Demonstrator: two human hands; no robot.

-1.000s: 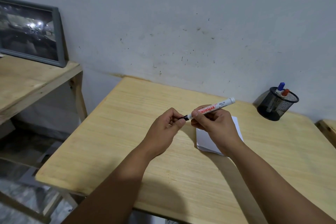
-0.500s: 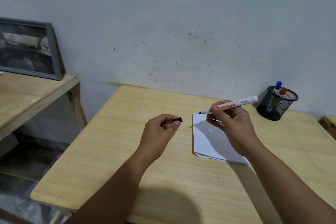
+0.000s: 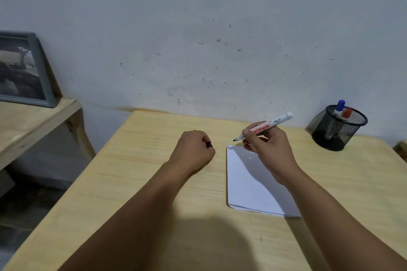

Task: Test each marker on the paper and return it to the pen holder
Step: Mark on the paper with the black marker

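Note:
My right hand [image 3: 267, 152] grips an uncapped white marker [image 3: 273, 123] with red lettering. Its black tip hovers just above the far left corner of the white paper [image 3: 246, 180] on the wooden table [image 3: 136, 182]. To the left of the paper rests my left hand [image 3: 193, 150], closed around the marker's black cap [image 3: 209, 144]; only the cap's end shows. A black mesh pen holder [image 3: 339, 131] stands at the back right near the wall, holding a blue-capped marker [image 3: 339, 106] and a red-capped marker [image 3: 348, 113].
A lower wooden shelf [image 3: 28, 125] stands to the left with a grey framed picture [image 3: 22, 70] leaning on the wall. A gap separates it from the table. Another wooden edge [image 3: 402, 149] shows at the far right.
The cap came off the marker. My left hand drew it away to the left and settled on the table, while my right hand carried the marker right and lowered its tip toward the paper.

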